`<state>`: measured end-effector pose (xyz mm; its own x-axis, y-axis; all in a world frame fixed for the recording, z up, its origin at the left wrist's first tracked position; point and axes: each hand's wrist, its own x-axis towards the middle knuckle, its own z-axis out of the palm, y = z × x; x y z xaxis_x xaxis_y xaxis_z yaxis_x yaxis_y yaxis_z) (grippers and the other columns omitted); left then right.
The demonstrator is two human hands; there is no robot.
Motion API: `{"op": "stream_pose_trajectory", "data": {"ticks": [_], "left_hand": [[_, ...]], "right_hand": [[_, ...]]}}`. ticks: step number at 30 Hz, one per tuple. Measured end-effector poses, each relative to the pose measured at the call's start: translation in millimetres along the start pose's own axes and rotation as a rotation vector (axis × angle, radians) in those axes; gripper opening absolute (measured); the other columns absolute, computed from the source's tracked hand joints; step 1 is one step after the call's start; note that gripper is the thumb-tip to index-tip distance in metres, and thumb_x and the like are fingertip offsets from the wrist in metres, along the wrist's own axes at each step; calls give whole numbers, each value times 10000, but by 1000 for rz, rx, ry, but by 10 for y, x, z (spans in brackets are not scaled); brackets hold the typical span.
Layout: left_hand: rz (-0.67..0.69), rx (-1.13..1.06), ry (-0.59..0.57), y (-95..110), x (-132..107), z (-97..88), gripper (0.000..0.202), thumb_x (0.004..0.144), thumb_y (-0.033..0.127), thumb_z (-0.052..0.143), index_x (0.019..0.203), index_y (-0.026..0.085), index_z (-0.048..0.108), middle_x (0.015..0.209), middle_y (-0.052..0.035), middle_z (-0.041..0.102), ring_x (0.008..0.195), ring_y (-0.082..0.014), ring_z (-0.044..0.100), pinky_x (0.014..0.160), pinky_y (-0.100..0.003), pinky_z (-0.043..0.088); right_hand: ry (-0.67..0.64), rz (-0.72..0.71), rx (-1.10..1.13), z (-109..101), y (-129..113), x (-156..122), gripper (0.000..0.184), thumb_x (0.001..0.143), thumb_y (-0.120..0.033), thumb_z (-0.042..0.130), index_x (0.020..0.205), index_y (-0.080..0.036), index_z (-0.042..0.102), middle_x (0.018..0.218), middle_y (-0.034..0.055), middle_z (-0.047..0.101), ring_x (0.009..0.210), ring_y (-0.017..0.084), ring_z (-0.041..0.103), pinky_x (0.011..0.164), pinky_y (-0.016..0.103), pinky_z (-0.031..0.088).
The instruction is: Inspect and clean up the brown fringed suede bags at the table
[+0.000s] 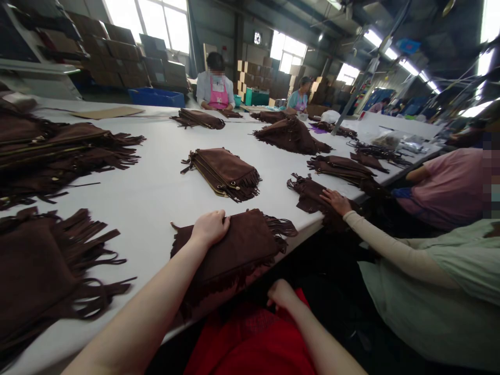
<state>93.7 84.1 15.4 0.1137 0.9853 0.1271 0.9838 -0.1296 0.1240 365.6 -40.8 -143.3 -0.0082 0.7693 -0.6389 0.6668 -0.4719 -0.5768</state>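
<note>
A dark brown fringed bag (238, 242) lies at the near edge of the white table, its strips hanging over the front and spreading to the right. On its upper left part rests my left hand (211, 227), fingers curled at the bag's far edge and partly hidden. Below the table edge, in front of the red garment (250, 344), my right hand (282, 294) is closed, away from the bag; whatever it may hold is hidden. Just beyond, a small pile of brown zipped pouches (222, 172) with fringe and metal rings sits on the table.
Stacks of fringed brown bags (58, 140) and another fringed bag (35, 265) lie at the left. To the right, a co-worker's hand (336, 202) touches brown fringed pieces (310, 194). Two people work across the table (152, 172). A metal pole (353, 96) rises farther back.
</note>
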Motion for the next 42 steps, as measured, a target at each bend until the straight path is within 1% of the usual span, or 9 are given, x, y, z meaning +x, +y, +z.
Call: {"op": "stream_pose_trajectory", "data": {"ticks": [3, 8, 11, 15, 21, 30, 35, 38, 42], "left_hand": [[4, -6, -11, -2, 0, 1, 420, 935, 440, 286, 927, 190, 623, 964, -121, 702, 884, -274, 660, 734, -381, 463], [-7, 6, -1, 1, 10, 25, 438, 936, 451, 279, 943, 188, 629, 967, -122, 700, 898, -269, 658, 750, -375, 465], [-7, 9, -9, 3, 12, 25, 445, 937, 450, 278, 946, 186, 635, 966, -127, 701, 895, -276, 659, 744, -378, 467], [-10, -5, -17, 6, 4, 16, 452, 937, 453, 280, 961, 183, 642, 976, -133, 700, 904, -283, 659, 751, -386, 468], [-18, -16, -20, 9, 12, 15, 444, 936, 451, 286, 968, 187, 642, 988, -131, 698, 916, -284, 656, 755, -384, 464], [-13, 1, -22, -2, 25, 37, 447, 935, 462, 278, 955, 188, 630, 976, -125, 698, 906, -278, 653, 748, -377, 454], [-25, -26, -41, 8, 17, 19, 445, 930, 463, 292, 978, 181, 633, 1002, -135, 695, 932, -289, 650, 770, -386, 455], [-37, -52, -54, 21, 12, 5, 450, 929, 460, 294, 998, 180, 639, 1023, -140, 693, 963, -292, 644, 806, -391, 455], [-47, -40, -57, 27, 4, -3, 453, 931, 468, 294, 1007, 187, 641, 1024, -133, 696, 962, -279, 646, 808, -380, 459]], "right_hand": [[51, 2, 72, -8, 136, -32, 152, 715, -122, 512, 758, -130, 657, 679, 65, 724, 321, 84, 480, 336, 185, 325], [376, -422, 511, -273, -183, -187, 338, 720, -284, 598, 1034, -161, 606, 974, 77, 711, 457, 87, 530, 413, 210, 412], [235, -541, 662, -385, -561, -308, 376, 710, -348, 643, 1032, -166, 580, 750, 16, 685, 439, 95, 524, 383, 193, 355], [4, -487, 708, -316, -889, -409, 280, 719, -414, 646, 770, -150, 570, 414, -37, 530, 338, 86, 439, 336, 178, 251], [29, -371, 774, -248, -977, -430, 280, 672, -418, 646, 680, -158, 542, 393, -51, 489, 275, 79, 424, 289, 177, 178], [100, -279, 469, -232, -936, -302, 138, 652, -241, 501, 531, -180, 524, 344, -25, 498, 257, 88, 410, 282, 179, 222], [163, -234, 121, -220, -662, -233, 128, 663, -192, 551, 537, -195, 532, 316, -36, 466, 280, 122, 467, 318, 190, 290], [247, -233, -35, -284, -466, -221, 113, 714, -202, 567, 623, -175, 627, 460, 17, 604, 367, 138, 546, 387, 208, 336], [405, -225, -353, -438, -379, -210, 152, 776, -261, 595, 762, -191, 728, 731, 95, 729, 681, 224, 678, 553, 253, 405]]}}
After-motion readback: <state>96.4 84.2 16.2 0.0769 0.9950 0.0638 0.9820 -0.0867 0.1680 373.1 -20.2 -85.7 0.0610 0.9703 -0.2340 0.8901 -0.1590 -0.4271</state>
